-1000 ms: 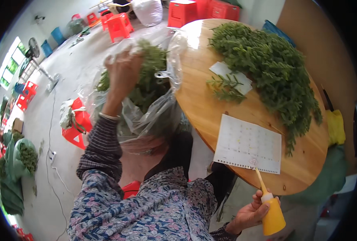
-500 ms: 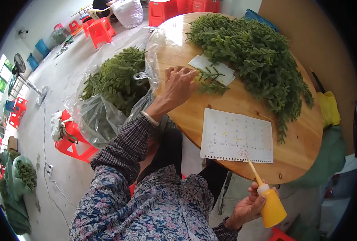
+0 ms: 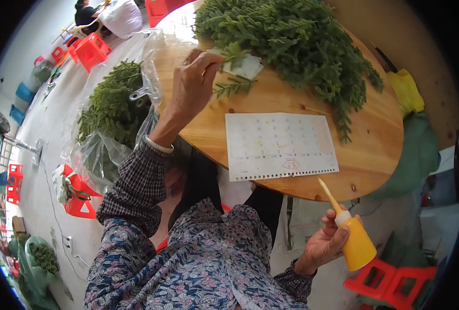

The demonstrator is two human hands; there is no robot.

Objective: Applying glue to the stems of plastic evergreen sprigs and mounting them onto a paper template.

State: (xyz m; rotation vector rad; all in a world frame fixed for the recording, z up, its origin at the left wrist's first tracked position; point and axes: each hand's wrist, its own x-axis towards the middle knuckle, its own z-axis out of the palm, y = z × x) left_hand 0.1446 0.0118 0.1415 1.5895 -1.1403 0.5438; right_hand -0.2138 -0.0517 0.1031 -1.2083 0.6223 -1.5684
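Note:
My left hand (image 3: 194, 85) is closed, thumb and fingers pinching a green artificial fir sprig (image 3: 234, 52) above the far part of the round wooden table (image 3: 376, 155). Just beneath it are a white pad or folded paper (image 3: 249, 67) and a second fir sprig (image 3: 235, 86), lying on the wood. My right hand (image 3: 324, 245), low at the right, is wrapped round a yellow squeeze bottle (image 3: 357, 245). Its long nozzle points up and left, near the table's front edge. Between the hands lies a calendar sheet (image 3: 281, 142) with small yellow smears.
A large heap of fir sprigs (image 3: 296, 46) covers the table's far right. Left of the table, a clear plastic bag (image 3: 105, 150) of sprigs stands by a red stool (image 3: 79, 204). More red stools (image 3: 389, 284) are at lower right. A seated person (image 3: 88, 15) is far off.
My left hand has taken up one sprig and lifted it off the table. The view has shifted, so the table sits higher and further left. The bottle stays in my right hand.

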